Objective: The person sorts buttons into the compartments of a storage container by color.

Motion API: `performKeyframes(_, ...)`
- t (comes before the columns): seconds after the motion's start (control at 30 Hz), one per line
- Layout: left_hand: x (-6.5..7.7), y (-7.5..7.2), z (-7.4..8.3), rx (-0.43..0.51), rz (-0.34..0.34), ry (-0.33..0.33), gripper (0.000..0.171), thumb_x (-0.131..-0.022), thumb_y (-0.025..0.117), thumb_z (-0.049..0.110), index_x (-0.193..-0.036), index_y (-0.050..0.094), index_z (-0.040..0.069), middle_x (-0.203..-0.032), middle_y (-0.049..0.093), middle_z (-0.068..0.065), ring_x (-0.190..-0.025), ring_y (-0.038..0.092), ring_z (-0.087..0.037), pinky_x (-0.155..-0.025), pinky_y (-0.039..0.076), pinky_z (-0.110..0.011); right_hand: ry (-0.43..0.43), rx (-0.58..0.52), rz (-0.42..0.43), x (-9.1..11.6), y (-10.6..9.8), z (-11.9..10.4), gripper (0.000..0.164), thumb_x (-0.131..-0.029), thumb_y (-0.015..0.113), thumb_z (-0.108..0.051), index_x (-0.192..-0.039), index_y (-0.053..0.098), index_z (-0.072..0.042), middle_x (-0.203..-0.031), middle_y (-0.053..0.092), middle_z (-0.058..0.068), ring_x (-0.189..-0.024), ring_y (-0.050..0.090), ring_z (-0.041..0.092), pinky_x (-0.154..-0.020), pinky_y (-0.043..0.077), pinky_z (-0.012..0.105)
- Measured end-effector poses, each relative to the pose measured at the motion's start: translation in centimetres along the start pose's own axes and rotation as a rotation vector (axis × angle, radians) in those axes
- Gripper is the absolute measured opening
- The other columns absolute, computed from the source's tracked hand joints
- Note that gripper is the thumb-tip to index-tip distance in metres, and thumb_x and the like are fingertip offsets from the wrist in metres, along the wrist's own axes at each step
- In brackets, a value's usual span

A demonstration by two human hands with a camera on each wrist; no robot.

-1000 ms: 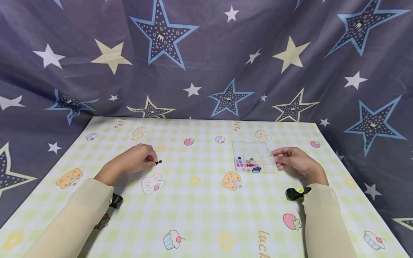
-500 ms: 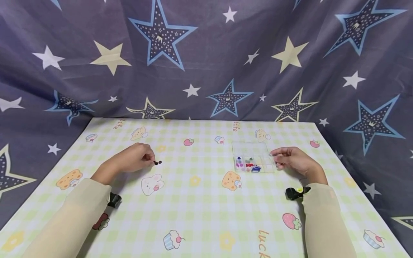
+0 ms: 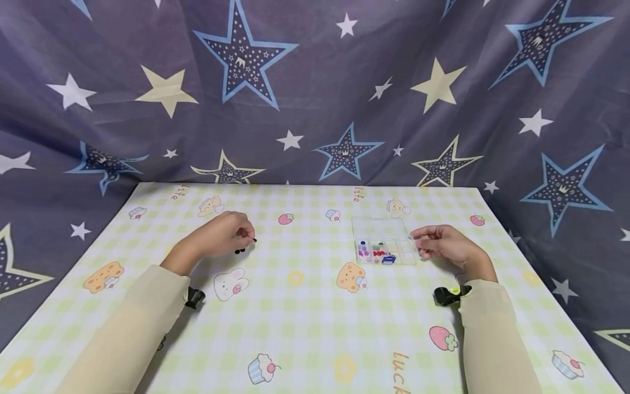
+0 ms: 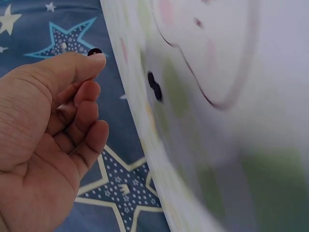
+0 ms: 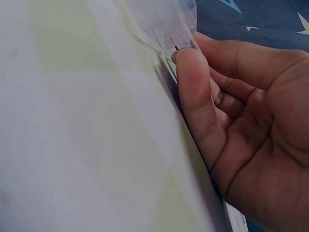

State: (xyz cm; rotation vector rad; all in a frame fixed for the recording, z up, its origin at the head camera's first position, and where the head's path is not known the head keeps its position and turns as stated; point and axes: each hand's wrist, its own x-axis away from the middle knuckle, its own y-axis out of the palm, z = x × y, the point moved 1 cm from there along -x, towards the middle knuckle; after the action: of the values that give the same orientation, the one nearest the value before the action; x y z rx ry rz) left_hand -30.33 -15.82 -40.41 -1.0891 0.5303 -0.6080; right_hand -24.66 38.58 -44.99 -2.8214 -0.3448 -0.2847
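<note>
My left hand (image 3: 223, 232) is raised over the left part of the table, pinching a small black button (image 4: 94, 51) between thumb and fingertip. Below it, a pair of similar black buttons (image 4: 154, 87) lies on the tablecloth, close together. At the right, a clear plastic compartment box (image 3: 406, 257) stands with its lid raised at the back. Small purple, red and dark blue pieces sit in its left compartments, and a blue piece (image 3: 389, 259) lies at the front. My right hand (image 3: 445, 246) grips the box's right edge between thumb and fingers.
A checked tablecloth (image 3: 295, 317) with printed cartoon figures covers the table. Behind and beside the table hangs a dark star-patterned curtain (image 3: 305, 82). Black camera mounts are strapped to both wrists.
My left hand has risen and moved right from the tabletop with one black button, leaving two behind. My right hand stays at the box edge. The head view has shifted slightly.
</note>
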Motion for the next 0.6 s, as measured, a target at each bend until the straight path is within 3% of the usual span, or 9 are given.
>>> performKeyframes(0.6, -4.5, 1.1, 3.0, -0.008, -0.005, 0.071, 0.004, -0.094, 0.072, 0.011, -0.093, 0.074, 0.014, -0.089, 0.063, 0.004, -0.085, 0.060, -0.016, -0.080, 0.051, -0.037, 0.002, 0.012, 0.010, -0.1, 0.1, 0.1, 0.043, -0.100, 0.061, -0.003, -0.138, 0.050, 0.014, -0.098, 0.065, 0.010, -0.076, 0.062, 0.016, -0.071, 0.057, 0.030)
